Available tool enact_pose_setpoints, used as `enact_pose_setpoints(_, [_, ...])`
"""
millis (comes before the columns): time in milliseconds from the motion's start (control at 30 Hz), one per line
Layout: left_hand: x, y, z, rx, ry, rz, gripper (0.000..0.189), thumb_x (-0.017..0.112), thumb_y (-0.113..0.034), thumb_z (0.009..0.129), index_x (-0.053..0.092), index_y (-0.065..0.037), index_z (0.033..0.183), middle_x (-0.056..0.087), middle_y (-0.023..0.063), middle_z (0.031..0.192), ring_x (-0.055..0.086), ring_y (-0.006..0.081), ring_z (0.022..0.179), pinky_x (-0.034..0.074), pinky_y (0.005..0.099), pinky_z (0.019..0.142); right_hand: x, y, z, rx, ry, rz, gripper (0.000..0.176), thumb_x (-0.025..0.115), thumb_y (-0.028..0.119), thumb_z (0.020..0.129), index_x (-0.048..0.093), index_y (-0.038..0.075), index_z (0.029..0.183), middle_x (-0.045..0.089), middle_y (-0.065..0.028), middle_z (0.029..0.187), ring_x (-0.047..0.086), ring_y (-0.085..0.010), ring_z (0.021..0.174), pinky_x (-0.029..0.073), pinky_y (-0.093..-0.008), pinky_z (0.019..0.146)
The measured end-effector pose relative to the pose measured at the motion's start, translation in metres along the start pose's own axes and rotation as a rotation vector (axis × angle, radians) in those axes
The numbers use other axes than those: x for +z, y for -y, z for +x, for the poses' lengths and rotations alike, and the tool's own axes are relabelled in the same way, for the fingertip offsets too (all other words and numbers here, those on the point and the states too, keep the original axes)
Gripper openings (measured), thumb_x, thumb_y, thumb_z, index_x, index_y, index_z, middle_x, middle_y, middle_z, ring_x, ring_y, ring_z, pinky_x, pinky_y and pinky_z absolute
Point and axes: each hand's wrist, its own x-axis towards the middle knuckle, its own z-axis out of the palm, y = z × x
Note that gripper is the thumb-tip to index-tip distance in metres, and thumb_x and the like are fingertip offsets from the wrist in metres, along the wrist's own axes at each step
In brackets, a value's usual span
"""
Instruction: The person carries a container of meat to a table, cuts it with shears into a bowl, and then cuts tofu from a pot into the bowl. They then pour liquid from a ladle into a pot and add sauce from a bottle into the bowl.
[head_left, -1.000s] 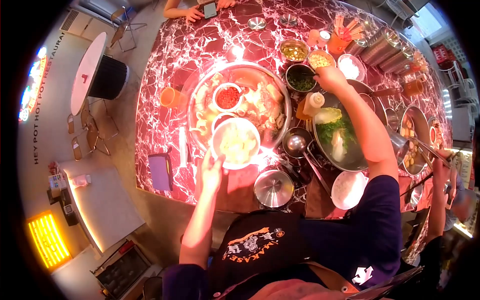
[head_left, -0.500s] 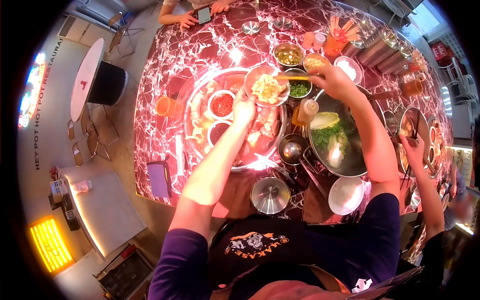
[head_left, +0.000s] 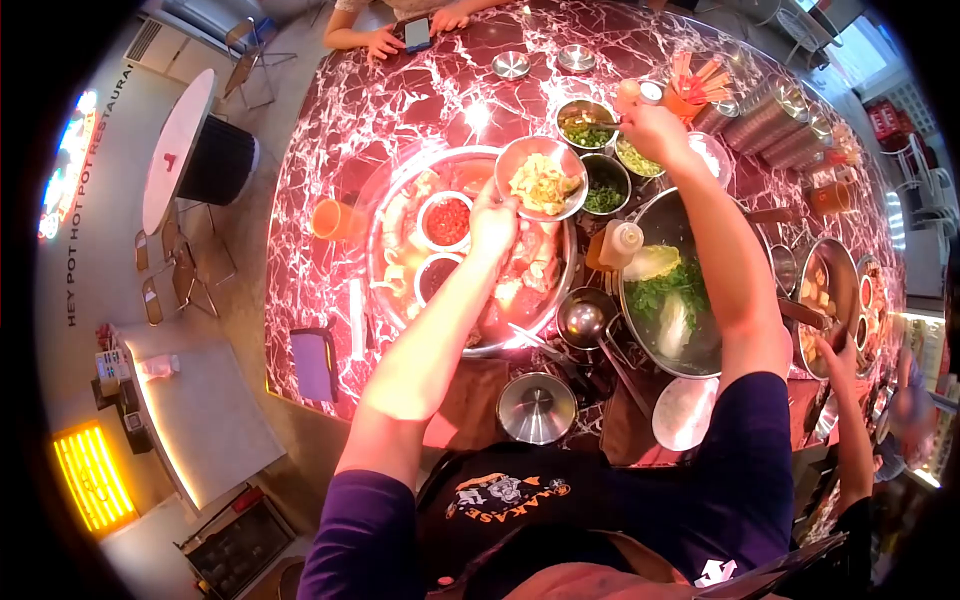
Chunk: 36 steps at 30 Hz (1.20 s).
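My left hand (head_left: pixel 493 222) grips a small metal bowl (head_left: pixel 572 207) of pale yellow chopped food (head_left: pixel 543 184), holding it above the large round tray (head_left: pixel 378 290). In that tray are raw-looking meat pieces and two white bowls, one with chopped red chilli (head_left: pixel 445 220) and one with dark sauce (head_left: pixel 437 277). My right hand (head_left: pixel 655 132) is closed on a spoon (head_left: pixel 603 126), whose end reaches into a metal bowl of chopped greens (head_left: pixel 583 134). Just below stands a second bowl of chopped green herbs (head_left: pixel 603 195). A bowl of pale green bits (head_left: pixel 640 158) lies partly under my right hand.
A pot with leafy greens (head_left: pixel 676 300), a squeeze bottle (head_left: pixel 624 240), a ladle (head_left: pixel 586 315) and a steel bowl (head_left: pixel 537 408) stand nearby. At right, another person's hand (head_left: pixel 838 352) is by a pan (head_left: pixel 838 268). Across the table, someone holds a phone (head_left: pixel 417 35).
My right hand and spoon have moved up and away from the held bowl to the bowl of greens. My left hand keeps the bowl, shifted slightly right.
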Motion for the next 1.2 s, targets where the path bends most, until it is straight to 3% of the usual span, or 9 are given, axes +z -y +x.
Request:
enact_pose_setpoints(67, [0.005, -0.003, 0.003, 0.026, 0.017, 0.002, 0.046, 0.045, 0.0, 0.091, 0.045, -0.006, 0.137, 0.064, 0.0085, 0.081, 0.053, 0.0102, 0.051, 0.045, 0.022, 0.047, -0.037, 0.005, -0.021, -0.025, 0.0, 0.19, 0.02, 0.062, 0.022, 0.085, 0.07, 0.005, 0.091, 0.069, -0.0165, 0.084, 0.067, -0.0301, 0.081, 0.052, -0.0403, 0.073])
enact_pose_setpoints(300, [0.025, -0.014, -0.003, -0.002, 0.025, -0.025, 0.04, 0.044, 0.002, 0.091, 0.049, -0.003, 0.13, 0.065, 0.0094, 0.085, 0.055, 0.0103, 0.053, 0.046, 0.0223, 0.048, -0.093, 0.018, -0.087, 0.062, 0.166, 0.508, 0.031, 0.069, 0.029, 0.082, 0.07, 0.005, 0.101, 0.069, -0.017, 0.087, 0.066, -0.0316, 0.08, 0.05, -0.0382, 0.074])
enact_pose_setpoints(467, [0.031, -0.004, -0.009, -0.016, 0.009, -0.066, 0.041, 0.044, 0.0, 0.092, 0.048, -0.004, 0.132, 0.065, 0.0091, 0.086, 0.055, 0.0098, 0.053, 0.046, 0.0214, 0.049, -0.032, -0.047, -0.074, 0.207, 0.067, -0.122, 0.027, 0.066, 0.03, 0.082, 0.071, 0.004, 0.089, 0.069, -0.0169, 0.088, 0.067, -0.0318, 0.084, 0.052, -0.0425, 0.079])
enact_pose_setpoints(567, [0.042, -0.009, -0.017, -0.027, 0.011, -0.078, 0.041, 0.045, 0.001, 0.092, 0.047, -0.004, 0.132, 0.064, 0.0092, 0.083, 0.054, 0.0098, 0.053, 0.045, 0.0215, 0.048, 0.013, -0.06, -0.073, 0.287, 0.095, 0.021, 0.025, 0.065, 0.029, 0.082, 0.071, 0.005, 0.089, 0.068, -0.0173, 0.093, 0.065, -0.0329, 0.092, 0.051, -0.0446, 0.081])
enact_pose_setpoints(700, [0.041, -0.003, -0.015, -0.037, 0.026, -0.066, 0.042, 0.045, 0.003, 0.091, 0.047, -0.004, 0.132, 0.063, 0.0094, 0.08, 0.053, 0.0107, 0.053, 0.043, 0.0223, 0.046, -0.039, -0.049, -0.089, 0.158, -0.084, 0.082, 0.02, 0.064, 0.025, 0.083, 0.072, 0.007, 0.089, 0.068, -0.0178, 0.09, 0.065, -0.0346, 0.087, 0.051, -0.0436, 0.08])
enact_pose_setpoints(900, [0.042, -0.002, -0.016, -0.059, 0.063, -0.155, 0.043, 0.043, 0.005, 0.089, 0.049, -0.003, 0.131, 0.063, 0.01, 0.08, 0.053, 0.0115, 0.053, 0.044, 0.0234, 0.047, -0.096, 0.017, -0.105, 0.034, 0.084, 0.423, 0.028, 0.066, 0.028, 0.084, 0.072, 0.005, 0.098, 0.069, -0.0183, 0.089, 0.066, -0.0321, 0.085, 0.049, -0.039, 0.078])
enact_pose_setpoints(933, [0.042, -0.002, -0.017, -0.043, 0.042, -0.118, 0.043, 0.044, 0.005, 0.089, 0.048, -0.004, 0.132, 0.064, 0.01, 0.081, 0.053, 0.0111, 0.053, 0.044, 0.0229, 0.047, -0.091, 0.026, -0.108, 0.016, 0.166, 0.426, 0.027, 0.065, 0.021, 0.085, 0.069, 0.0, 0.103, 0.067, -0.0155, 0.082, 0.065, -0.0246, 0.082, 0.048, -0.0345, 0.075])
enact_pose_setpoints(1133, [0.008, 0.003, -0.032, -0.025, 0.007, -0.089, 0.045, 0.047, 0.0, 0.091, 0.045, -0.005, 0.136, 0.065, 0.0089, 0.084, 0.054, 0.0096, 0.053, 0.045, 0.0217, 0.048, -0.052, 0.002, -0.09, 0.086, -0.02, 0.519, 0.025, 0.067, 0.022, 0.083, 0.07, 0.003, 0.098, 0.068, -0.0148, 0.084, 0.066, -0.0258, 0.082, 0.049, -0.0354, 0.075])
enact_pose_setpoints(1200, [-0.009, 0.01, -0.047, 0.014, 0.04, -0.19, 0.044, 0.051, -0.004, 0.092, 0.045, -0.005, 0.136, 0.065, 0.008, 0.085, 0.054, 0.0088, 0.054, 0.044, 0.0207, 0.047, -0.016, -0.006, -0.086, 0.171, 0.161, 0.258, 0.025, 0.069, 0.031, 0.081, 0.071, 0.008, 0.089, 0.069, -0.0136, 0.082, 0.066, -0.0304, 0.077, 0.05, -0.0383, 0.071])
